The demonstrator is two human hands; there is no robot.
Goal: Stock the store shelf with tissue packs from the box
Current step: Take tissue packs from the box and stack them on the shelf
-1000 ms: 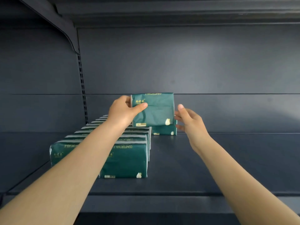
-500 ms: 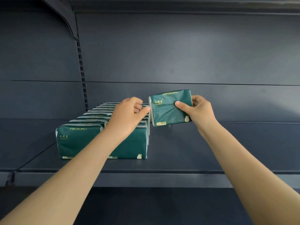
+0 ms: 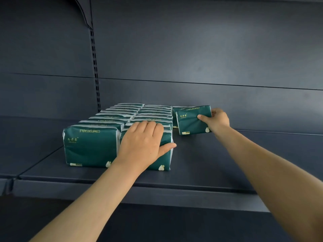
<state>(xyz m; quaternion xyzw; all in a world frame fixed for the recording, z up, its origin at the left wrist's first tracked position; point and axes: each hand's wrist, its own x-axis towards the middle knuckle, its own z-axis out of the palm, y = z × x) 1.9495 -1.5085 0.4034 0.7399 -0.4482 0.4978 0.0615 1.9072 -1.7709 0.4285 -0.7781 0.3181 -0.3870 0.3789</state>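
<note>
Two rows of dark green tissue packs (image 3: 90, 147) stand upright on the dark grey shelf (image 3: 201, 165), running from front to back. My left hand (image 3: 143, 142) lies flat against the front pack of the right row, fingers over its top edge. My right hand (image 3: 217, 120) grips another green tissue pack (image 3: 189, 122) by its right end, standing it on the shelf deep at the back. Just behind it one more pack (image 3: 174, 110) starts a third row. The box is out of sight.
The shelf's back panel (image 3: 192, 55) rises behind the packs, with a slotted upright (image 3: 95, 70) at the left. A bracket (image 3: 83, 13) of the shelf above hangs at the top left. Bare shelf surface stretches right of the rows and in front of the held pack.
The pack passed from my left hand to my right, then moved right and down onto the shelf at the back. My left hand dropped onto the front pack of the right row.
</note>
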